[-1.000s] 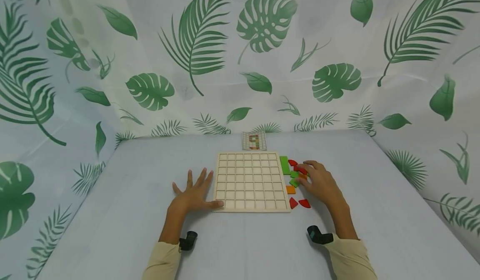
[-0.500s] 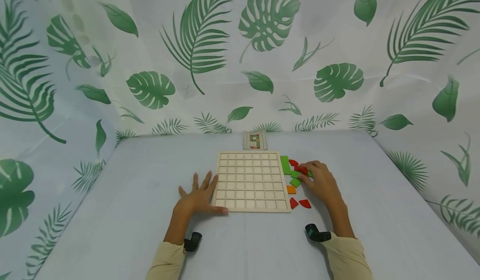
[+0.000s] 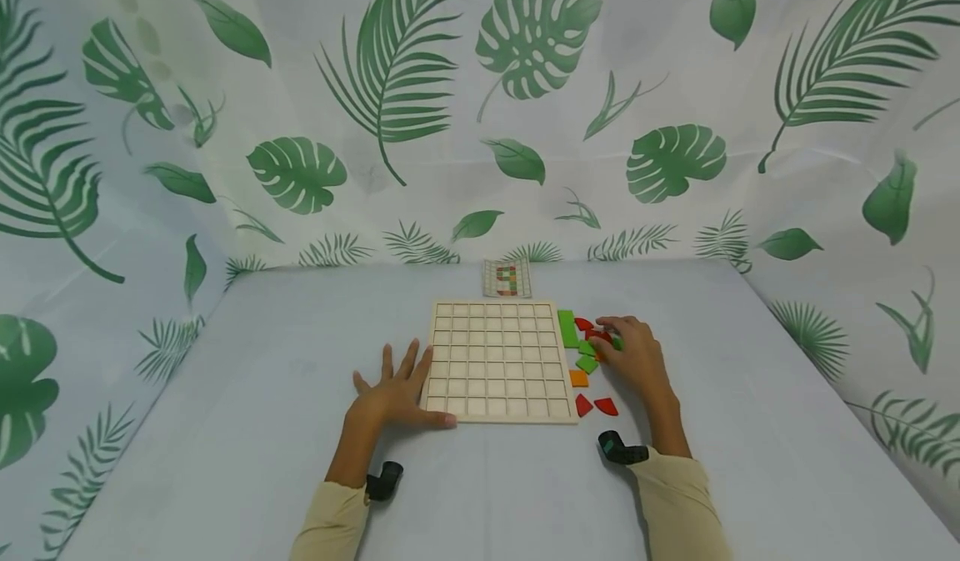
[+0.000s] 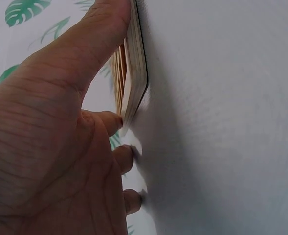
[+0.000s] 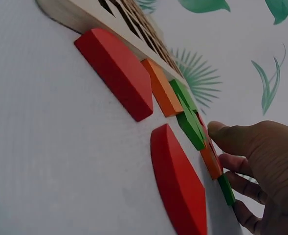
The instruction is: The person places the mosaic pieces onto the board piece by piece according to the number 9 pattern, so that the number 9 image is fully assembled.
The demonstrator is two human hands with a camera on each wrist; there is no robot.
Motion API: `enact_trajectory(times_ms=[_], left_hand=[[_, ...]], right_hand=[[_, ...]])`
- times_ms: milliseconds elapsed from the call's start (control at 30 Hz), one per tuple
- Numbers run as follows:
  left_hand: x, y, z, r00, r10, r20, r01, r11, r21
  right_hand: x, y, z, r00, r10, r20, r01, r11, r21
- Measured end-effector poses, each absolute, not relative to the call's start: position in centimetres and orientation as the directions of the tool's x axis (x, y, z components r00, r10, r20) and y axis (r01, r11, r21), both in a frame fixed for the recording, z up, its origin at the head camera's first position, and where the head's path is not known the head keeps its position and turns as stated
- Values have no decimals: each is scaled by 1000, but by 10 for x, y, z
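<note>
A pale wooden grid board (image 3: 498,371) lies on the table. My left hand (image 3: 393,400) is spread at its near left corner, with the thumb along the front edge. In the left wrist view the thumb (image 4: 102,34) presses the board's side and the fingertips touch down beyond the corner. To the right of the board, my right hand (image 3: 637,357) bends its fingers loosely over several flat pieces. A red piece (image 3: 597,335) sits between its thumb and fingertips. In the right wrist view a gap shows between thumb and fingers, near a green piece (image 5: 226,190) and an orange one (image 5: 211,163).
A small pattern card (image 3: 507,279) stands behind the board. Along the board's right side lie a green rectangle (image 3: 567,328), an orange square (image 3: 578,378) and two red pieces, one a quarter-round (image 3: 606,407). A leaf-print cloth (image 3: 420,169) rises behind the table.
My left thumb has slid from the board's corner top to its front edge. My right hand has shifted slightly among the pieces; a green piece beside its fingers has come into sight.
</note>
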State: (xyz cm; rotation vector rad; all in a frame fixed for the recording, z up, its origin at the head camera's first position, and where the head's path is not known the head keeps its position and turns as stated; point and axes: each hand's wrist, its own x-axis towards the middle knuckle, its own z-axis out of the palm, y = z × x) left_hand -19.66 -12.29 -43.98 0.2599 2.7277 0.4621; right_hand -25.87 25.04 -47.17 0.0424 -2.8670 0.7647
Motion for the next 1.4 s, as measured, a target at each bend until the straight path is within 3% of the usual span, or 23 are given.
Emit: enact_trajectory(times_ms=[300,667,933,1400], left_hand=[[-198,-124,-440,-919,231,-318,107,926,362],[-194,-126,-444,-919,221,-327,94,927,363],[-195,-124,-441,-923,223,-314,98,924,370],[-196,-123,-443,-922,214,-322,93,931,352]], right_hand=[[-269,241,-472,-975,94,202,-21,865,-502],[-275,230,-478,-972,182,150,73,835,-546],[-279,226,-475,-964,222,147,119,852,-511],[-280,227,-475,-962,230,151,97,798,-595]])
